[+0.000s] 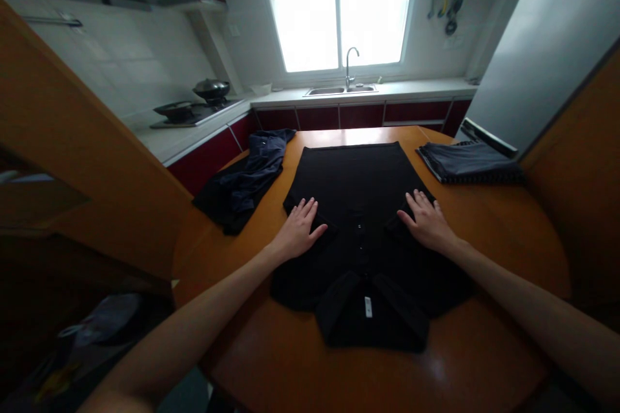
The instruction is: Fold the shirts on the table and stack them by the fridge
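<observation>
A: Where does the black shirt [361, 187] lie?
B: Flat on the wooden tabletop [508, 232], collar [334, 310] nearest the person, hem at the far end.

A: And the fingers?
B: The left hand [300, 229] rests palm down on one side of it, the right hand [427, 221] on the other. The cloth is under both, with the button line running between them.

A: Are they gripping anything?
B: No pinch that I can see. On each hand the fingers are stretched out and somewhat spread, pointing toward the hem, thumbs angled inward over the sleeves.

A: What else is near?
B: A heap of dark clothes [261, 171] lies beyond the left hand, and a folded stack [469, 161] past the right. Both sit apart from the shirt.
</observation>
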Motion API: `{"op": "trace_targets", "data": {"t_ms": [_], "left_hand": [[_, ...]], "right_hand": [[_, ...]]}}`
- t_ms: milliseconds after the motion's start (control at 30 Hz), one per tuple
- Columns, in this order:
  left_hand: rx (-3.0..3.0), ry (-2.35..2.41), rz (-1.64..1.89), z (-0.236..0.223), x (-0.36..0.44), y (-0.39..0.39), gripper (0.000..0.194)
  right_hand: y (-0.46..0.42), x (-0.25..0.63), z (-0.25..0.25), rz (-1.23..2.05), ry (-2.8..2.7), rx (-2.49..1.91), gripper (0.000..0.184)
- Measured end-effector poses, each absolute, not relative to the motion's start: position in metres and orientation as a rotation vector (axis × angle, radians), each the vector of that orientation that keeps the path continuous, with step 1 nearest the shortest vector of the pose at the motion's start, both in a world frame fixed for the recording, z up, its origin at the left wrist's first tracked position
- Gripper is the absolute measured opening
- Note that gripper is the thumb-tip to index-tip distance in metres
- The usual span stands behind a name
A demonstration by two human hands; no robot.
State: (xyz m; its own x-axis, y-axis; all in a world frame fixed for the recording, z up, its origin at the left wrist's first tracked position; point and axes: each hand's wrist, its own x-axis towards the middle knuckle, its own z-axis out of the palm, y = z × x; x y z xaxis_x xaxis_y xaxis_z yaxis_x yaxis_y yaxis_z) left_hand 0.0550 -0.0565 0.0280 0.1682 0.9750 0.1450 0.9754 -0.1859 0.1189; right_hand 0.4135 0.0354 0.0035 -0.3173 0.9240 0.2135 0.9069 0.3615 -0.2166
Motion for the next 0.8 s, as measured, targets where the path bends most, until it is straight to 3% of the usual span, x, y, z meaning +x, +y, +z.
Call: {"op": "trace_targets", "data": {"t_ms": [200,433,800], "left_hand": [[-2.208,-2.216,-0.209,0.024,0.039,-0.048,0.075],[-2.206,-2.217,-0.163,0.012,0.029,-0.041,0.08],[-2.197,-2.198,-0.172,0.013,0.029,-0.042,0.076]], "right_hand": [[0.058,0.442,0.011,0.078,-2.089,-1.599,0.064],[0.076,0.486,0.029,0.082,-1.818,-1.613,0.066],[0.048,0.432,0.006,0.217,-2.339,-1.719,0.076]]}}
